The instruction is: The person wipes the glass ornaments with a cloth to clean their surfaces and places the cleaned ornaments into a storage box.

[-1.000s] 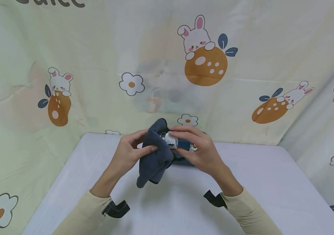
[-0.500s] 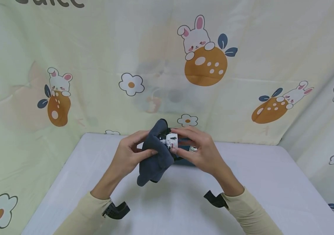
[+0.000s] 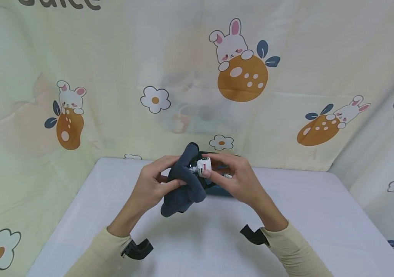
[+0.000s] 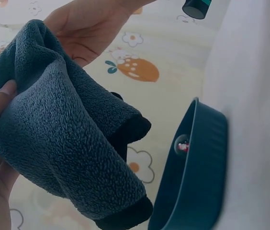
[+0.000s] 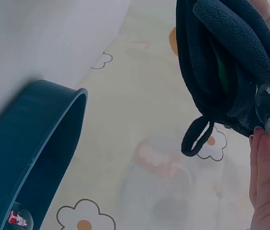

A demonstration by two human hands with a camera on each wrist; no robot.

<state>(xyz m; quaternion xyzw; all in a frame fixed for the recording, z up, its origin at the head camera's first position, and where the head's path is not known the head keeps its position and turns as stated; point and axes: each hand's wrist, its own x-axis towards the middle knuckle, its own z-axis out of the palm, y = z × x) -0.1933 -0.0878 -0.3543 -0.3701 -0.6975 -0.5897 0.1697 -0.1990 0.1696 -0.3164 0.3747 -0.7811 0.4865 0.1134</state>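
Note:
A small snow globe with a white printed base is held over the table. My right hand pinches its base between thumb and fingers. A dark blue-grey towel with black edging and a hanging loop is bunched at its clear dome. My left hand grips the towel from the left, thumb on the near side and most fingers hidden behind the folds. Part of the dome, with a white figure inside, shows in the right wrist view; the towel covers the rest.
A dark teal basin stands on the white table behind my hands. Another clear globe with a red-and-white figure lies inside it. A patterned curtain hangs behind the table.
The snow globe's base has turned in my right fingers, so red and green print now faces up. The towel has shifted slightly, and more of the basin shows. Both hands keep their hold.

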